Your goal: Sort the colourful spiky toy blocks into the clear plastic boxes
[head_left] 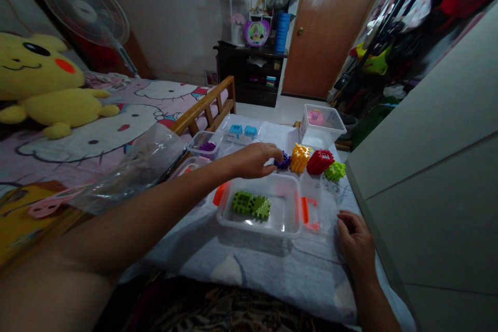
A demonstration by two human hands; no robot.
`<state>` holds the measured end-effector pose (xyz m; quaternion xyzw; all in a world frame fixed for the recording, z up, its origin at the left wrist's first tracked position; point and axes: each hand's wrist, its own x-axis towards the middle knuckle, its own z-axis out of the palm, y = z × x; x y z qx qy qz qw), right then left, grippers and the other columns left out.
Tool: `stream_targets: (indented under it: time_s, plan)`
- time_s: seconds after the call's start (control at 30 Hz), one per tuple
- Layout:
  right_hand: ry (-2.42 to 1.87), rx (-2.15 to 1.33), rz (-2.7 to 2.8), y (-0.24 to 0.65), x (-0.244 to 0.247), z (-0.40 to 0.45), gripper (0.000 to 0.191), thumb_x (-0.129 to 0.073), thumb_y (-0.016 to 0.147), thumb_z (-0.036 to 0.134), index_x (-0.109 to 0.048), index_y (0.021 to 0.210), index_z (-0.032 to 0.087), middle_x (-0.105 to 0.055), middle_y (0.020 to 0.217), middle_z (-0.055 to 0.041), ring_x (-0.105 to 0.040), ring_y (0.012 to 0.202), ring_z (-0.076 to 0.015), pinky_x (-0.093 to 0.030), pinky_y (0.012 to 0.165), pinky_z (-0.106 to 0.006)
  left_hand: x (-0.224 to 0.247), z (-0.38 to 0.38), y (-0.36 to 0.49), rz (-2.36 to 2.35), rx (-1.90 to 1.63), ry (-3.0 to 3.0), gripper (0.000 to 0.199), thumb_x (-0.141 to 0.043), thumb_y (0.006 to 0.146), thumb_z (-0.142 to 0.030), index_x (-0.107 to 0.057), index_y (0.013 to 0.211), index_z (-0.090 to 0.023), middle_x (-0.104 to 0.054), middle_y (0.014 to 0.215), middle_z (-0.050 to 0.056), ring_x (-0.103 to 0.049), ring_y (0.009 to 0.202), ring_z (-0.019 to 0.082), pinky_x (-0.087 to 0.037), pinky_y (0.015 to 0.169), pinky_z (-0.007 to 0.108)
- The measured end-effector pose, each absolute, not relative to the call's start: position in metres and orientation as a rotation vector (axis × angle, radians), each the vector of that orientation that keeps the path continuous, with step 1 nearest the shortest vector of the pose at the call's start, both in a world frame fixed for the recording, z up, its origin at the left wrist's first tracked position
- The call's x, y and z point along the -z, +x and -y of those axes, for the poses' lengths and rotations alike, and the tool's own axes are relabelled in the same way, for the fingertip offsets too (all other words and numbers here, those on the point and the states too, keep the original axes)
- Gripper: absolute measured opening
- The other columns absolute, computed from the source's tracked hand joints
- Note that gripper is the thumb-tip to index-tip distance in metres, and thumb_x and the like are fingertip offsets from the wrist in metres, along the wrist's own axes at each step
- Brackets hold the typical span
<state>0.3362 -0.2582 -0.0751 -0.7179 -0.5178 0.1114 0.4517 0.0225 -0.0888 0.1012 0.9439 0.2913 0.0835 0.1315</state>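
Note:
My left hand (259, 160) reaches over the far side of a clear plastic box, its fingers closed on a purple interlocking block piece (283, 160). In that clear box (286, 225) lie two joined green block pieces (251, 205). Right of the purple piece stand a yellow block cube (300, 158), a red block cube (319, 162) and a lime green block piece (335, 171) in a row. My right hand (356, 241) rests on the cloth at the right, fingers curled, with nothing seen in it, near a clear lid (324, 218) with an orange clip.
A small tub (194, 141) with purple pieces and a clear container (259, 123) with blue pieces stand at the back left. A clear bin (322, 135) is at the back right. A wooden bed rail (202, 106) borders the left, a white cabinet (428, 166) the right.

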Motion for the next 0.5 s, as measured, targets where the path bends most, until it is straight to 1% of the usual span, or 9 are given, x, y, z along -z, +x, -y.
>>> stream_targets:
  time_s: [0.17,0.3,0.4,0.5]
  plan:
    - [-1.784,-0.276,1.261,0.337,0.077,0.259,0.027,-0.057,0.080,0.043,-0.067,0.089,0.020,-0.065,0.106,-0.0103,-0.062,0.098,-0.0262,-0.048,0.092,-0.043,-0.086,0.051,0.033,-0.995,-0.225,2.735,0.025,-0.061,0.086,-0.018,-0.065,0.111,-0.016,-0.066,0.115,0.009,-0.063,0.106,0.021,-0.046,0.096,0.031]
    - [-1.783,-0.276,1.261,0.338,0.078,0.259,0.027,-0.057,0.079,0.043,-0.067,0.088,0.020,-0.065,0.107,-0.0106,-0.062,0.099,-0.0268,-0.048,0.091,-0.043,-0.072,0.032,0.047,-1.051,-0.151,2.723,0.033,-0.064,0.083,-0.020,-0.063,0.116,-0.017,-0.062,0.125,0.010,-0.061,0.113,0.022,-0.046,0.099,0.031]
    - [-1.782,-0.273,1.266,0.338,0.078,0.259,0.026,-0.057,0.080,0.043,-0.067,0.088,0.020,-0.065,0.106,-0.0103,-0.062,0.098,-0.0265,-0.048,0.091,-0.043,-0.062,0.020,0.058,-1.102,-0.004,2.686,0.047,-0.067,0.080,-0.023,-0.058,0.126,-0.018,-0.057,0.135,0.011,-0.058,0.121,0.023,-0.045,0.101,0.029]
    - [-1.781,-0.276,1.275,0.338,0.078,0.258,0.026,-0.056,0.080,0.042,-0.067,0.088,0.020,-0.065,0.106,-0.0104,-0.062,0.098,-0.0265,-0.049,0.090,-0.043,-0.054,0.007,0.070,-1.182,0.240,2.601,0.067,-0.075,0.070,-0.028,-0.054,0.133,-0.020,-0.053,0.141,0.012,-0.056,0.124,0.027,-0.047,0.100,0.031]
